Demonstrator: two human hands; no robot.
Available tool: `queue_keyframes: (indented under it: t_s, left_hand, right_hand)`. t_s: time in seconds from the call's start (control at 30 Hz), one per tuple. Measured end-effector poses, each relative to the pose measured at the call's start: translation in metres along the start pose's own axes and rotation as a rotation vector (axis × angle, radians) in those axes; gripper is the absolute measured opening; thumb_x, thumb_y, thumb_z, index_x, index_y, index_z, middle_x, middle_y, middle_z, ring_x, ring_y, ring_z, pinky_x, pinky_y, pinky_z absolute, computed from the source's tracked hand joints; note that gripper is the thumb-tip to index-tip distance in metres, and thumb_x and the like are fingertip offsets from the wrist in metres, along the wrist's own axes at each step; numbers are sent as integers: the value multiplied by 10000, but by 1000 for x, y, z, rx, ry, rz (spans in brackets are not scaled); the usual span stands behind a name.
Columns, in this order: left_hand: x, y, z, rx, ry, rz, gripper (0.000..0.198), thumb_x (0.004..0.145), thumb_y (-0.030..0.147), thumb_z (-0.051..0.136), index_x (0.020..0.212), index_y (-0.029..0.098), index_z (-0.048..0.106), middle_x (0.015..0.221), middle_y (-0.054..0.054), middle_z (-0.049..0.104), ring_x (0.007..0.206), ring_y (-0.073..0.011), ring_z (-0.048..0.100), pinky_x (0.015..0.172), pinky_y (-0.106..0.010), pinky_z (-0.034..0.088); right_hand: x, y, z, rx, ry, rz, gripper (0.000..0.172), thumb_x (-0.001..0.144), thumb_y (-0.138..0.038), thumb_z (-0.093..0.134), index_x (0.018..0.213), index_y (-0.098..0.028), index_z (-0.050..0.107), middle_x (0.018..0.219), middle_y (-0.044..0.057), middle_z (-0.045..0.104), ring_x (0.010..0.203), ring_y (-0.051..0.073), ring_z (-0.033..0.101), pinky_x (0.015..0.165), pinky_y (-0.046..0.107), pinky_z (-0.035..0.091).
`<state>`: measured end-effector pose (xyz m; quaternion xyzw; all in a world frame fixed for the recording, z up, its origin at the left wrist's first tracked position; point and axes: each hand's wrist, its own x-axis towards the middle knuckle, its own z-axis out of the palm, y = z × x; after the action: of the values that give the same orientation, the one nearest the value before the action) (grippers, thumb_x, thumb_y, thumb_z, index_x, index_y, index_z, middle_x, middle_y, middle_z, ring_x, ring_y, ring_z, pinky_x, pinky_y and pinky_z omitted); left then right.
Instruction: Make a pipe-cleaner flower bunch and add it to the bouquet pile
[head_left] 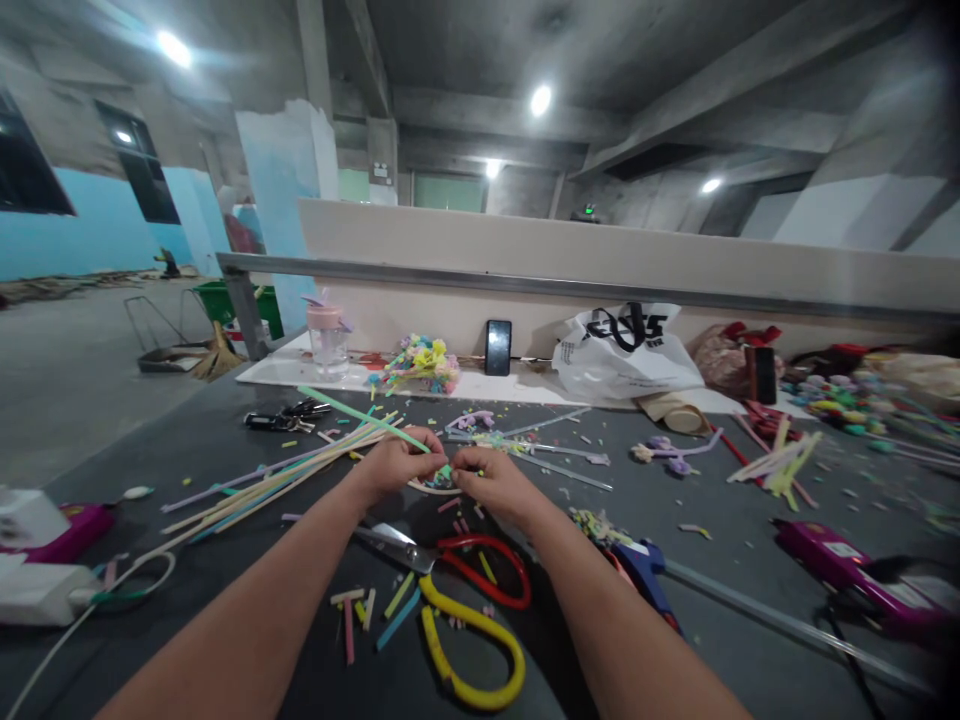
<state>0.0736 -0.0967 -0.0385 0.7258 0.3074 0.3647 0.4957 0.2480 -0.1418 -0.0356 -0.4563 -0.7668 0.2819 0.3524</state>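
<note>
Pinching a long mint-green strip (337, 406) poking up-left, the left hand (401, 462) sits beside the right hand (489, 482); can't tell what that one's gripping. Under both: dark table (637, 505), loads of scraps (349, 632). Past the left: pink-lidded clear cup (328, 348), contents unclear. Beyond: bare concrete room (465, 60).

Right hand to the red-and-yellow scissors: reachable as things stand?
Likely yes: the scissors lie close to the right hand, handles uncovered, though that hand looks busy at the green strip.
</note>
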Motion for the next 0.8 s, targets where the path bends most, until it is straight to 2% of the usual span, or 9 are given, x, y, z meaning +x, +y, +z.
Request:
queue_keyframes:
  t_s: [0.13, 0.23, 0.43, 0.57, 0.63, 0.7, 0.77, 0.8]
  left_hand:
    - [0, -4, 6, 37, 54, 32, 147, 683, 285, 588, 672, 144, 546, 500, 41, 515, 476, -88, 473, 477, -197, 371]
    - [-1, -5, 10, 55, 54, 42, 167, 682, 304, 590, 681, 142, 551, 505, 40, 508, 482, -90, 476, 478, -197, 378]
    - [1, -4, 4, 127, 30, 31, 210, 683, 321, 584, 791, 142, 566, 564, 35, 544, 470, -95, 518, 458, -201, 415]
    - [0, -2, -1, 260, 133, 70, 218, 727, 342, 538, 674, 137, 587, 518, 16, 535, 468, -117, 522, 479, -232, 434]
    - [-1, 0, 1, 317, 225, 133, 178, 737, 309, 537, 712, 144, 601, 648, -21, 583, 618, -147, 560, 603, -267, 463]
    - [-3, 3, 4, 399, 324, 272, 175, 758, 239, 518, 884, 154, 606, 938, -72, 590, 796, -162, 561, 756, -300, 451]
    - [-5, 4, 5, 528, 408, 443, 301, 781, 168, 480, 1073, 177, 551, 1205, -100, 467, 890, -156, 549, 860, -323, 414]
    - [-6, 4, 3, 599, 435, 514, 340, 791, 144, 459, 1122, 189, 526, 1270, -102, 413, 922, -156, 547, 893, -334, 398]
  right_hand:
    - [-1, -1, 1, 108, -39, 78, 196, 748, -308, 471, 631, -162, 527, 513, -57, 364, 486, 83, 315, 459, 199, 245]
    - [-2, 0, 1, 165, -39, 115, 241, 738, -351, 495, 600, -154, 521, 503, -52, 392, 475, 80, 322, 460, 204, 243]
    - [2, 6, -1, 234, 82, 169, 198, 699, -304, 526, 570, -156, 507, 486, -54, 414, 462, 76, 326, 468, 208, 233]
    - [5, 13, -2, 306, 176, 207, 190, 689, -305, 525, 569, -160, 498, 469, -61, 394, 451, 75, 305, 460, 211, 208]
    - [6, 16, -1, 364, 203, 227, 202, 694, -324, 514, 573, -166, 483, 457, -66, 380, 438, 73, 293, 456, 213, 200]
    - [6, 16, 0, 439, 195, 242, 219, 690, -340, 506, 559, -172, 456, 450, -66, 369, 425, 70, 285, 451, 215, 199]
    - [6, 14, 1, 521, 152, 250, 232, 675, -348, 512, 543, -175, 432, 460, -61, 376, 421, 67, 286, 448, 214, 204]
    - [5, 12, 1, 562, 119, 252, 234, 665, -347, 521, 539, -175, 426, 471, -56, 385, 423, 66, 289, 448, 213, 208]
